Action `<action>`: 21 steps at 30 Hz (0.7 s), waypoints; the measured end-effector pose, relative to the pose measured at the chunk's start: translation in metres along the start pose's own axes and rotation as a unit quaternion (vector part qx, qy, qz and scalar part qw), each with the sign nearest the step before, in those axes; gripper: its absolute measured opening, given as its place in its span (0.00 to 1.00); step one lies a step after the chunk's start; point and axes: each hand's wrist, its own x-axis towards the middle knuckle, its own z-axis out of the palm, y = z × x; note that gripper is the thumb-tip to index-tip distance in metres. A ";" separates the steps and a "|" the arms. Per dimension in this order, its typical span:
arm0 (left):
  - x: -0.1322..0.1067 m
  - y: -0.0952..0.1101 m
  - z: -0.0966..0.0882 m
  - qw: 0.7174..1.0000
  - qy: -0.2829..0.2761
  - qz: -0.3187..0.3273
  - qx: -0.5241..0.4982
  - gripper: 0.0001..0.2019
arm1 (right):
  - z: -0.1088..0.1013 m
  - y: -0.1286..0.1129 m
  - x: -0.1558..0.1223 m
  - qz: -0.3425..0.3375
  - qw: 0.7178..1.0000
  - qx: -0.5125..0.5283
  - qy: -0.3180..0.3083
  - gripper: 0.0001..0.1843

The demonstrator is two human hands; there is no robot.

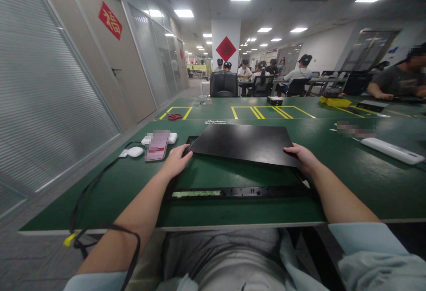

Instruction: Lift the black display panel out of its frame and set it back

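A thin, flat black panel (242, 142) is held by its two sides, tilted, above a black frame (266, 191) on the green table. My left hand (179, 160) grips the panel's left edge between thumb and fingers. On the opposite side, my right hand (302, 157) pinches the right edge, thumb on top and fingers beneath. The frame's near bar carries a green circuit board strip (196, 193). Most of the frame's far side is hidden behind the panel.
Left of the panel lie a phone (157, 145), a white oval device (135, 151) on a black strap and red scissors (175, 116). A white power strip (392, 150) lies at right. Farther back are a yellow tray (335, 101) and a black chair (223, 84). Other people sit beyond.
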 end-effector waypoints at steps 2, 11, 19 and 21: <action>-0.001 0.000 0.001 1.000 -0.021 -0.006 -0.013 0.26 | 0.001 0.000 -0.001 -0.004 1.000 0.006 -0.001 0.15; -0.001 -0.002 0.003 0.999 -0.036 -0.014 -0.023 0.29 | 0.002 -0.002 -0.006 -0.004 1.000 -0.016 -0.002 0.18; -0.005 0.014 -0.005 0.997 -0.063 -0.042 -0.016 0.30 | -0.006 0.001 0.001 -0.012 0.999 -0.041 -0.024 0.25; -0.005 0.015 -0.006 0.997 -0.056 -0.041 -0.027 0.29 | -0.009 0.001 0.004 -0.016 0.998 -0.052 -0.031 0.28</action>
